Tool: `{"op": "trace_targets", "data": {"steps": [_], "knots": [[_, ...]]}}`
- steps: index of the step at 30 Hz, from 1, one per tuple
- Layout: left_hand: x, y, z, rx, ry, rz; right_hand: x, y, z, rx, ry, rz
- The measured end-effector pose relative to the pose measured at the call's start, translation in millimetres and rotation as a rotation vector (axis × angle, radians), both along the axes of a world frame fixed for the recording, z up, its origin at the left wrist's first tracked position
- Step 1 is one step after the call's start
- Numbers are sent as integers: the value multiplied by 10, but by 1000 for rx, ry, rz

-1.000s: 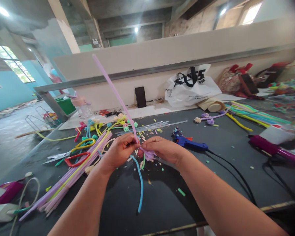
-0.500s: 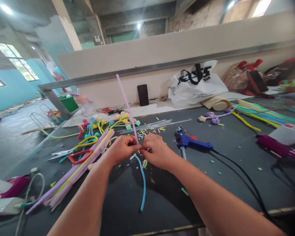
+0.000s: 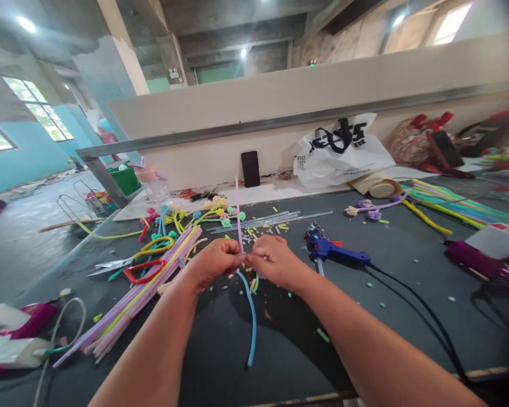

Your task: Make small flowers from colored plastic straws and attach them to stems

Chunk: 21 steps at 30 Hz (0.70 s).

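Both your hands are together over the middle of the dark table; your left hand is pinched shut on a purple pipe cleaner at its base, fingertips pressed against those of your right hand, which is closed on the same spot; the purple stem stands nearly upright out of the pinch, its tip against the pale ledge behind; a blue pipe cleaner hangs from the same pinch, curving down toward you with its free end resting on the table; what sits inside your right fingers is hidden, so I cannot tell its shape.

Left of your left wrist lies a long bundle of pipe cleaners, lilac and yellow, slanting away from you; just beyond it, red-handled scissors lie flat with the blades pointing left; finished little flowers in mixed colours are heaped further back; clear glue sticks lie in a row behind your hands; just to the right of your right hand a blue glue gun lies on its side, its black cord trailing off to the right; a white plastic bag slumps against the back ledge, and a black phone leans upright there to its left; coloured snippets are scattered all over the table around your hands.
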<state>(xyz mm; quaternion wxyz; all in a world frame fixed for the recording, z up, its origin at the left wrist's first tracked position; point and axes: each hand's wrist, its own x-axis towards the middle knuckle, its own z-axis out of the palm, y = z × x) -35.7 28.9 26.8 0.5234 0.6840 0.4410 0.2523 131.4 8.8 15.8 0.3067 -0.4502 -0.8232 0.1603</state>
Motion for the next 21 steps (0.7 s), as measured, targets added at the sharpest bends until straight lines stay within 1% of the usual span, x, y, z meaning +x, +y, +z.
{"op": "trace_targets", "data": {"steps": [2, 4, 6, 8, 10, 11, 13, 15, 16, 18, 21], "knots": [[-5, -14, 25, 90, -40, -15, 62, 50, 50, -288, 233, 18], [-1, -19, 33, 149, -67, -21, 107, 64, 77, -451, 390, 31], [12, -12, 24, 206, -70, -31, 129, 46, 70, -566, 468, 80], [27, -2, 14, 281, -54, -41, 140, 19, 44, -670, 541, 168], [38, 1, 15, 377, -20, -46, 149, 3, 20, -730, 626, 254], [39, -1, 19, 424, 4, -46, 154, 1, 14, -731, 646, 279], [37, -4, 23, 492, 47, -45, 159, 7, 13, -717, 645, 291], [30, 4, 7, 497, 66, -33, 151, 20, 18, -653, 574, 238], [26, 13, -11, 475, 68, -16, 141, 26, 19, -589, 499, 200], [20, 35, -53, 400, 77, 25, 111, 35, 12, -382, 294, 127], [24, 50, -95, 259, 106, 59, 53, 19, -22, 26, -25, 39]]}}
